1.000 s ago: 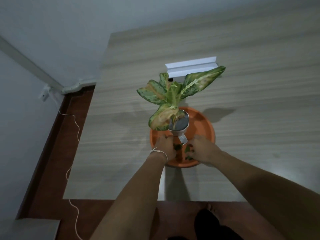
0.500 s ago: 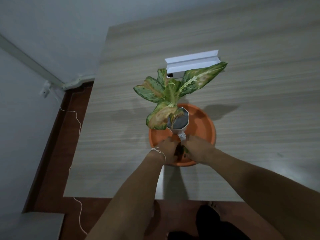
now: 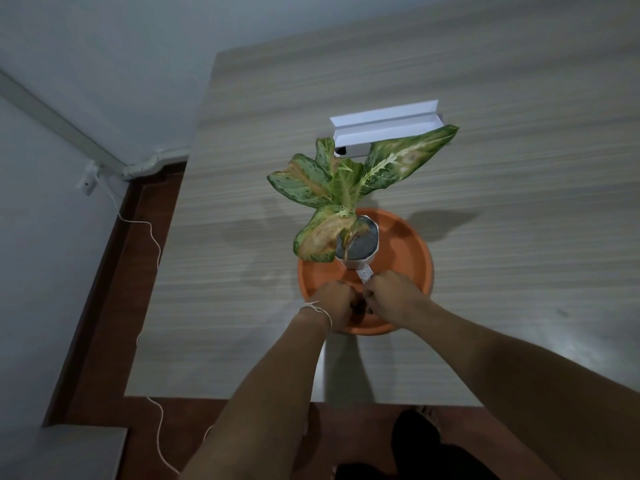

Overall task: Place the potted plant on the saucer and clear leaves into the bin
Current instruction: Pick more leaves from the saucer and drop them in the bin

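We record the potted plant (image 3: 356, 216) standing in the orange saucer (image 3: 412, 258), set toward the saucer's far left part rather than its middle. The white pot (image 3: 362, 262) sits upright, its stem axis tipped slightly toward the camera's left in this wide-angle view. Dark soil (image 3: 360, 242) fills the pot's mouth. The longest leaf (image 3: 408, 157) points far and right, its tip over the near edge of a white box (image 3: 384, 128). A second broad leaf (image 3: 299, 181) points left. A third, yellowed and browned leaf (image 3: 320, 239) droops near and left, over the saucer's rim.

The saucer rests on the wood-grain table (image 3: 519, 168), close to the near edge. The white box lies on the table just beyond the plant, its long side running left to right. We cannot make out what is in it; the leaves cover part of its near side.

The left hand (image 3: 334, 301) and right hand (image 3: 389, 294) are both over the near part of the saucer, knuckles nearly touching. Each grip is curled in, fingers bunched together. Something small and dark (image 3: 360, 306) shows between the two hands, too dim to tell whether it is leaf scraps. A white tag (image 3: 364, 274) hangs from the pot's near side, right at the right hand's fingertips; we cannot tell whether they pinch it. A thin white string (image 3: 317, 309) circles the left wrist.

The saucer's near floor is hidden behind the hands. A white cord (image 3: 152, 233) trails along the floor at left.
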`<action>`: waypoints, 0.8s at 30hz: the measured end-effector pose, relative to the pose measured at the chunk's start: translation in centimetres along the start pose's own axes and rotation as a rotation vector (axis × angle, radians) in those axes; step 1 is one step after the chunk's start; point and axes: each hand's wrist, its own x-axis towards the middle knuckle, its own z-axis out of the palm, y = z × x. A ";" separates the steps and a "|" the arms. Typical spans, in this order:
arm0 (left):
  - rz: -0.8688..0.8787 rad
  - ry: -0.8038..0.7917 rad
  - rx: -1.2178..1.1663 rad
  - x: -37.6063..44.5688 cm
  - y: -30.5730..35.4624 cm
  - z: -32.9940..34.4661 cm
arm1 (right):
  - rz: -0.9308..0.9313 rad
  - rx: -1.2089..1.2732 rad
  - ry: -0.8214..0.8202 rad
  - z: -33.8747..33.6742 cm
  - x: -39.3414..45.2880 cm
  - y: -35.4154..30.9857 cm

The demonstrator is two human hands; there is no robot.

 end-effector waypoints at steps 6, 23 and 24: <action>-0.046 0.124 -0.118 -0.3 -0.2 -0.1 | 0.111 0.247 0.094 -0.4 0.0 0.7; -0.288 0.488 -0.572 -4.7 -1.1 -1.7 | 0.181 0.591 0.258 -2.0 -0.8 -1.7; -0.297 0.504 -0.570 -5.2 -1.3 -1.7 | 0.182 0.595 0.256 -1.7 -0.8 -2.1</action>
